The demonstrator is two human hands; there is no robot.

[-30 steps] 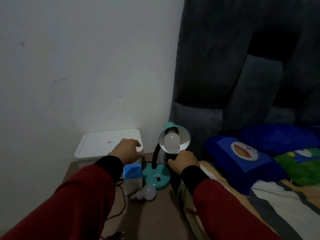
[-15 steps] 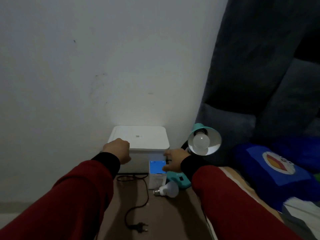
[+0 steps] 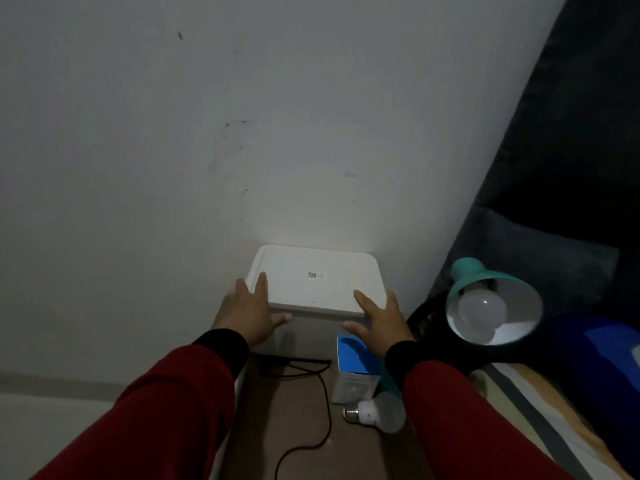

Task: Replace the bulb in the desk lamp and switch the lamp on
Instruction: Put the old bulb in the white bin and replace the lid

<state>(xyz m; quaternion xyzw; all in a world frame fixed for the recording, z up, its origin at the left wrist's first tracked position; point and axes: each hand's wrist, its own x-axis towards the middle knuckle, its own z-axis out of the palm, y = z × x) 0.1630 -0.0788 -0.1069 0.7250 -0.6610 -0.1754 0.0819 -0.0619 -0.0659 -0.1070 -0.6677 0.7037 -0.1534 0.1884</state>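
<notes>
The teal desk lamp (image 3: 465,271) stands at the right with its shade turned toward me, and a white bulb (image 3: 481,311) sits unlit in the socket. A second white bulb (image 3: 377,414) lies loose on the brown table (image 3: 294,427), beside a blue-and-white bulb carton (image 3: 355,368). My left hand (image 3: 249,311) grips the front left corner of a white lidded box (image 3: 315,282), fingers on the lid and thumb under its edge. My right hand (image 3: 379,318) holds the front right corner the same way. Neither hand touches the lamp.
The lamp's black cord (image 3: 313,410) trails loose across the table toward me. The white box sits against a bare wall (image 3: 242,133). A dark padded headboard (image 3: 571,168) and a bed with a blue pillow (image 3: 599,375) lie to the right.
My right hand left the lamp's base and both hands moved onto the white box's front corners. The view swung left and closer; the cord's plug is out of frame.
</notes>
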